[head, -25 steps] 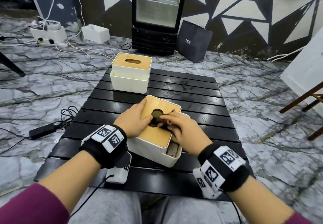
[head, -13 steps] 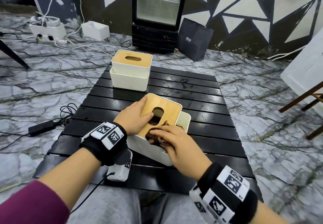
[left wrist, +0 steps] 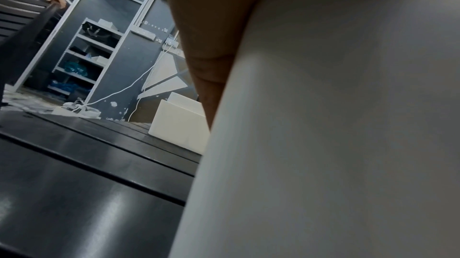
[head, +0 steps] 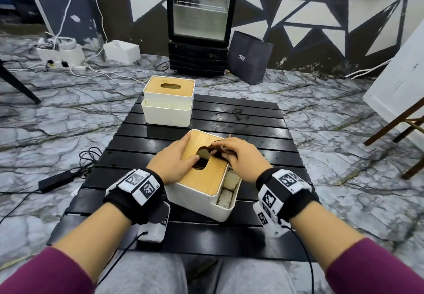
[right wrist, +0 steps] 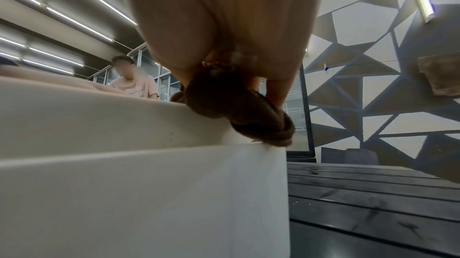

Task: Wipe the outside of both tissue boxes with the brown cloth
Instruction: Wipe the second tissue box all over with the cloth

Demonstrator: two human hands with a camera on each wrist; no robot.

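Note:
The near tissue box (head: 202, 185), white with a wooden lid and an oval slot, stands askew in the middle of the black slatted table (head: 252, 119). My left hand (head: 176, 158) lies flat on the lid's left part, thumb at the slot. My right hand (head: 238, 156) grips the bunched brown cloth (head: 218, 150) against the lid's far right edge. In the right wrist view the brown cloth (right wrist: 239, 108) hangs from my fingers over the box's white rim (right wrist: 149, 120). The second tissue box (head: 168, 101) stands at the table's far left; the second box (left wrist: 179, 122) shows in the left wrist view too.
A glass-door fridge (head: 202, 23) and a dark paper bag (head: 249, 57) stand on the marble floor behind the table. Cables and power strips (head: 62, 62) lie at the far left, a black adapter (head: 56, 180) beside the table. A wooden chair leg (head: 394, 128) stands at the right.
My right hand has moved the cloth from the box's near right side up to the far right part of the lid. The box has turned a little under my left hand.

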